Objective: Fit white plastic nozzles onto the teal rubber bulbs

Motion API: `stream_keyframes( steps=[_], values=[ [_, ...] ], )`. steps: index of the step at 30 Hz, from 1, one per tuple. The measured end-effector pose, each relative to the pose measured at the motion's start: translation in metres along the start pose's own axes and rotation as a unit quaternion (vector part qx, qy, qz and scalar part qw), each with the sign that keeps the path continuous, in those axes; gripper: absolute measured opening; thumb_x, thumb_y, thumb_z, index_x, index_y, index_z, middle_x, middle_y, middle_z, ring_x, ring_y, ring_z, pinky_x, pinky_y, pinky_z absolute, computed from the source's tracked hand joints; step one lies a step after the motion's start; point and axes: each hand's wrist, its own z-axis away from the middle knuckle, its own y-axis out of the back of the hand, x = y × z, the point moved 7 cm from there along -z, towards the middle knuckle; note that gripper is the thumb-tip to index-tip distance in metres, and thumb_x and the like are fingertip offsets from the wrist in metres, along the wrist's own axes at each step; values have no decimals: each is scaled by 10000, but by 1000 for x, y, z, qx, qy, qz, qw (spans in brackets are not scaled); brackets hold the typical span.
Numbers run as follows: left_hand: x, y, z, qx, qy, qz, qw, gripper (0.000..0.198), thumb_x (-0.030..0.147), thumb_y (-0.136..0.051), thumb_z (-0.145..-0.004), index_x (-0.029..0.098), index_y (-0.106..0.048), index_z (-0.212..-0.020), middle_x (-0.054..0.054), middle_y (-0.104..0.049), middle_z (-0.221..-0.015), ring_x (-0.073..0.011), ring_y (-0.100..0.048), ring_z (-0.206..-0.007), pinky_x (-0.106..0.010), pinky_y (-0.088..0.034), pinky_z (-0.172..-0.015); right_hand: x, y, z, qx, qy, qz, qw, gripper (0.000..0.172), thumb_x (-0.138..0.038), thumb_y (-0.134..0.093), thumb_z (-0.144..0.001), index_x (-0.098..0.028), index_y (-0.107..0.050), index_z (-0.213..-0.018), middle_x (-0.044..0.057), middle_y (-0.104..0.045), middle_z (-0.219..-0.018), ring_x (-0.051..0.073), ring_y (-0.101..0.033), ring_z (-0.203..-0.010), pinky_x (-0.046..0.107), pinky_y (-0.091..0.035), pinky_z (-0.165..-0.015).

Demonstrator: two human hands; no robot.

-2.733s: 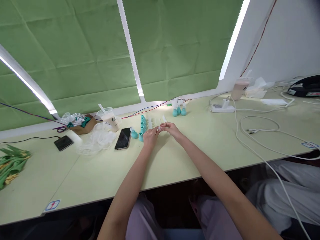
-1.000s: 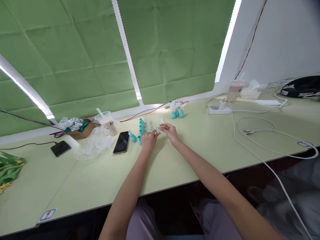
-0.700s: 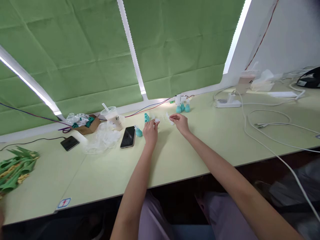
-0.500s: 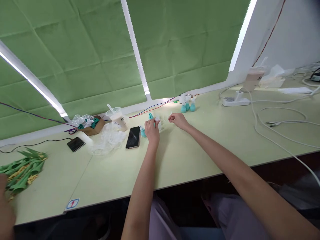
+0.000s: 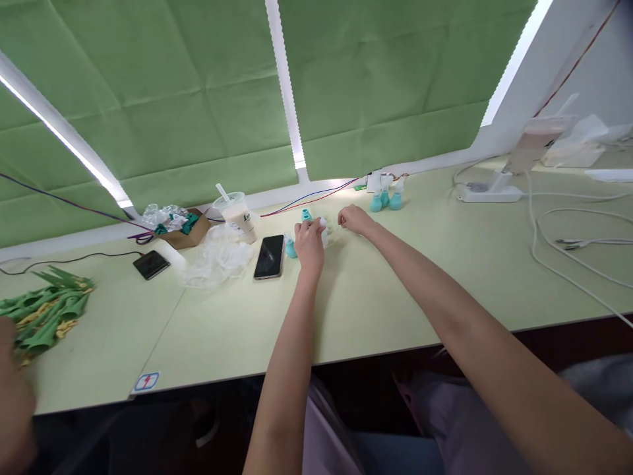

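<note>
My left hand [image 5: 310,243] has its fingers bent and pinched together at a small white plastic piece [image 5: 323,223], partly hidden by the fingers. Just right of it, my right hand [image 5: 357,219] is closed in a pinch; what its fingertips hold, if anything, is too small to make out. Small translucent pieces [image 5: 332,231] lie between the two hands. A teal part with openings [image 5: 306,215] stands behind my left hand, and a teal bulb-shaped piece [image 5: 291,248] sits at its left. Farther back, teal bulbs with whitish tops [image 5: 384,198] stand in a group.
Left of my hands are a phone [image 5: 270,257], clear plastic bags [image 5: 217,257], a drink cup [image 5: 236,214] and a small cardboard box [image 5: 190,234]. Green parts [image 5: 47,310] lie far left beside another person's arm [image 5: 14,402]. A power strip [image 5: 492,192] and white cables [image 5: 583,244] are right.
The view has shifted, so the table things appear slightly higher and the right-hand ones farther right. Both hands stay over the same spot, with small finger movements.
</note>
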Motion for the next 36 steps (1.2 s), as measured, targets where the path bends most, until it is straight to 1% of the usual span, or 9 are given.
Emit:
stream_keyframes(
  steps=[6,15,22,25,27,30,31,33,36],
  values=[
    [-1,-5,0,-9,-17,-7,1000,244,266,-464,-901,276,-647,-1061,-53,-626,-956,-206,-462,-935,-279,-403,-668,-2,-4,3,-10,2,32,999,208,-23,-613,-688,-176,-727,-772,71,-715,-840,205,-634,-842,274,-419,-740],
    [-2,-9,-1,-29,-21,-16,999,245,282,-464,-901,275,-639,-1072,-52,-617,-970,-201,-459,-942,-276,-404,-661,4,-4,3,0,9,-9,1000,224,-17,-593,-700,-186,-723,-768,29,-722,-789,180,-631,-813,261,-392,-727],
    [-2,-12,-1,-38,-23,-19,999,233,284,-474,-895,271,-644,-1055,-51,-619,-973,-203,-461,-945,-269,-395,-653,6,1,6,2,-4,-13,1000,208,-60,-595,-713,-213,-724,-769,0,-726,-782,173,-621,-807,306,-335,-804],
    [-2,-13,-1,-39,-27,-22,999,235,294,-472,-897,273,-641,-1058,-55,-613,-966,-205,-459,-949,-270,-398,-654,5,12,8,27,-20,-18,999,175,-110,-596,-731,-221,-726,-771,3,-725,-797,178,-609,-807,338,-311,-850],
    [-1,-14,-1,-43,-33,-28,998,235,285,-466,-900,271,-639,-1059,-54,-609,-955,-205,-461,-948,-268,-397,-651,3,26,10,60,-27,-38,997,159,-158,-579,-765,-218,-725,-789,11,-722,-810,181,-605,-806,356,-308,-877],
    [2,-16,-1,-54,-51,-42,996,263,241,-429,-914,259,-619,-1096,-52,-599,-945,-206,-462,-964,-258,-391,-634,-8,54,20,113,-4,-128,985,196,-199,-536,-806,-215,-711,-893,8,-715,-904,164,-611,-806,344,-347,-884],
    [4,-17,-1,-59,-61,-46,995,282,222,-412,-919,253,-605,-1122,-53,-594,-953,-205,-462,-977,-255,-391,-635,-14,61,24,112,16,-173,978,211,-208,-536,-806,-215,-701,-938,6,-708,-961,157,-614,-813,326,-373,-867],
    [8,-19,0,-69,-87,-51,992,304,193,-386,-926,233,-594,-1144,-57,-587,-960,-200,-466,-996,-250,-397,-654,-28,67,35,68,61,-252,963,233,-231,-563,-789,-216,-692,-983,5,-695,-1023,153,-623,-830,292,-421,-820],
    [14,-22,2,-82,-119,-44,988,259,220,-418,-920,205,-653,-1028,-59,-606,-890,-196,-491,-969,-257,-404,-686,-43,62,57,6,104,-290,951,231,-235,-617,-743,-218,-708,-955,4,-708,-962,161,-636,-820,287,-454,-799]
  ],
)
